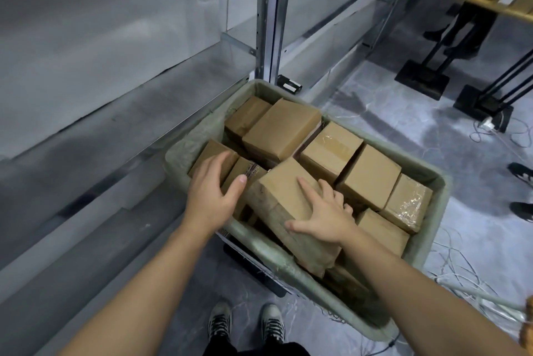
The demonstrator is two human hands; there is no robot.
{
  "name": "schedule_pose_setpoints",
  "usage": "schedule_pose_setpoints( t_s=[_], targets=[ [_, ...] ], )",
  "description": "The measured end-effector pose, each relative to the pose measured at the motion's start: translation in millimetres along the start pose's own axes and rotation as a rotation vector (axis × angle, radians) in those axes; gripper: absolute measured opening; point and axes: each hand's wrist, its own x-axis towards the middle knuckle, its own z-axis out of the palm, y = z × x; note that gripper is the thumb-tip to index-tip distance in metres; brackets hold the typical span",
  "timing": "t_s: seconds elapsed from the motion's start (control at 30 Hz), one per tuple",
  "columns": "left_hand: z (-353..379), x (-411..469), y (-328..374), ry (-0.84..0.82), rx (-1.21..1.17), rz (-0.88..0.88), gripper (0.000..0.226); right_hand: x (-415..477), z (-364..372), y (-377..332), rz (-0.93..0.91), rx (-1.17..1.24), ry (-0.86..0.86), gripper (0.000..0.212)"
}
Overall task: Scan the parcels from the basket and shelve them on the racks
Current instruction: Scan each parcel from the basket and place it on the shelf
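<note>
— Where are the parcels?

— The brown cardboard parcels [282, 130] lie packed close together in a grey-green plastic basket [445, 191] lined with woven sacking. It stands on the grey floor [476, 220] just right of the grey metal rack [271, 9].

— And the hands?

— Both are in the near half of the basket. The right hand [323, 214] holds a long brown cardboard parcel [282, 197] that lies tilted on top of the others, its near end over the near rim. The index finger lies straight along the top face, the thumb is spread wide toward the near end, and the other fingers [337, 197] curl over the right edge.

— The left one?

— The left hand [213, 191] rests on a small brown cardboard parcel [210, 153] at the left wall of the basket, its fingers pressed together and laid flat over the top. The thumb sticks out to the right, close to the long parcel; I cannot tell if it touches.

— Anything else?

— A pair of dark laced shoes [219, 324] near the bottom edge, pale cables [461, 266] strewn on the floor to the right, and far right a wooden tabletop [473, 0] carrying more boxes.
</note>
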Motion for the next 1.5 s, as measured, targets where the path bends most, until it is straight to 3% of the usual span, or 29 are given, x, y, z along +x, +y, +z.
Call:
schedule_pose_setpoints(
  t_s=[0.17,0.27,0.33,0.43,0.53,0.77,0.9,1.17,1.37,1.5],
  targets=[
    [-4.3,2.5,9.6,0.078,0.0,-0.033,0.071,-1.9,-4.0,18.1,0.001,0.411,-0.033,0.116],
    [-4.0,-1.7,13.3,0.111,-0.028,-0.038,0.069,-5.7,-13.6,19.0,-0.074,0.494,0.025,0.108],
    [-2.6,-5.5,15.6,0.124,-0.029,-0.038,0.069,-10.8,-20.1,14.7,-0.168,0.379,0.097,0.09],
    [-1.1,-9.4,19.0,0.136,-0.027,-0.038,0.069,-20.6,-21.4,5.6,-0.346,0.017,0.233,0.071],
    [-1.7,-11.6,23.0,0.158,-0.038,-0.036,0.069,-28.4,-11.9,-3.0,-0.352,-0.208,0.249,0.056],
    [-3.7,-18.9,24.5,0.199,-0.055,-0.028,0.066,-42.3,2.2,-15.8,-0.182,-0.371,0.275,0.11],
    [-1.2,-23.5,26.6,0.205,-0.078,-0.036,0.067,-45.0,9.2,-16.0,-0.125,-0.377,0.31,0.117],
    [-3.2,-29.5,30.5,0.226,-0.087,-0.045,0.068,-44.6,-5.4,-5.5,-0.128,-0.138,0.358,0.084],
    [-4.8,-33.1,28.1,0.243,-0.112,-0.052,0.072,-30.1,-16.5,12.4,-0.073,0.399,0.342,0.078],
    [-4.1,-36.5,31.4,0.244,-0.124,-0.052,0.082,-29.6,-11.2,24.6,-0.062,0.47,0.259,0.082]
  ],
)
